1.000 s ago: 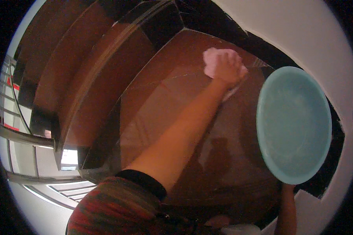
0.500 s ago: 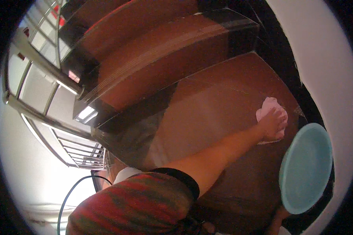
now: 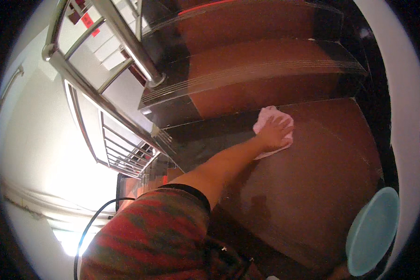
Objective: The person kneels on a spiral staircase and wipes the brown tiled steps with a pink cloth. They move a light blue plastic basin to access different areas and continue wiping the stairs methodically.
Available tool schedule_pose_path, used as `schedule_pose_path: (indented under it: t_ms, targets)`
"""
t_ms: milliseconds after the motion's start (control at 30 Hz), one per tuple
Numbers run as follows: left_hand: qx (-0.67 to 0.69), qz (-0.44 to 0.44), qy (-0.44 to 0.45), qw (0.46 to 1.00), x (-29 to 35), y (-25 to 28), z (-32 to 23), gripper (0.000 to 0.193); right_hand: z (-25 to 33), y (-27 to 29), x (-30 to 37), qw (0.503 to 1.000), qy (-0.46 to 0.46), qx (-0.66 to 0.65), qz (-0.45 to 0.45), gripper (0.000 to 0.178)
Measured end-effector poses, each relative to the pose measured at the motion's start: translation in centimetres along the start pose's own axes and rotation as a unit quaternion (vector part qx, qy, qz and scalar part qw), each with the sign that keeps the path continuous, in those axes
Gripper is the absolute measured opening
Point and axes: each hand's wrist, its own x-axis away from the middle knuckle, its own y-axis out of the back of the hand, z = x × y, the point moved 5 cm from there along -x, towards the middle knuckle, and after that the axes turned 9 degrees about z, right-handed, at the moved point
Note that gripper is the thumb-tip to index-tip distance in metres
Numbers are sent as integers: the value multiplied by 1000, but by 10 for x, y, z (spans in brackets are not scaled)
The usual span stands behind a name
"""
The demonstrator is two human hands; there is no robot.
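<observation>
My left hand (image 3: 275,134) is on a pink cloth (image 3: 267,117) and holds it down against the brown floor tile, fingers a little apart over it. The cloth lies at the foot of the stair riser, crumpled and partly hidden by the hand. A light blue plastic basin (image 3: 374,233) stands at the lower right, well apart from the cloth. A small patch of skin shows at the lower edge beside the basin; it may be my right hand, but its fingers are hidden.
Brown and black stone steps (image 3: 266,56) rise at the far side. A metal railing (image 3: 93,100) runs along the left. A white wall (image 3: 403,116) borders the right. A dark cable (image 3: 91,228) curves past my red and green sleeve (image 3: 149,233).
My left hand has slid the pink cloth from near the basin leftward across the tile to the stair riser. The view has shifted, so the steps and railing appear further right.
</observation>
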Motion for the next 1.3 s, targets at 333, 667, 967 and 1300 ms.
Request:
schedule_pose_path:
  t_ms: [333, 667, 967, 1300]
  targets:
    - [-53, 20, 121, 991, 151, 26, 97, 60, 10, 25, -6, 999, 35, 32, -3, 31]
    - [-131, 68, 209, 967, 241, 37, 133, 62, -1, -5, -14, 989, 42, 53, -131, 29]
    - [-107, 122, 273, 948, 266, 39, 148, 66, 7, 6, -8, 951, 182, 179, -173, 29]
    - [-111, 135, 390, 904, 318, 66, 171, 65, 20, 48, -6, 979, 142, 64, -128, 30]
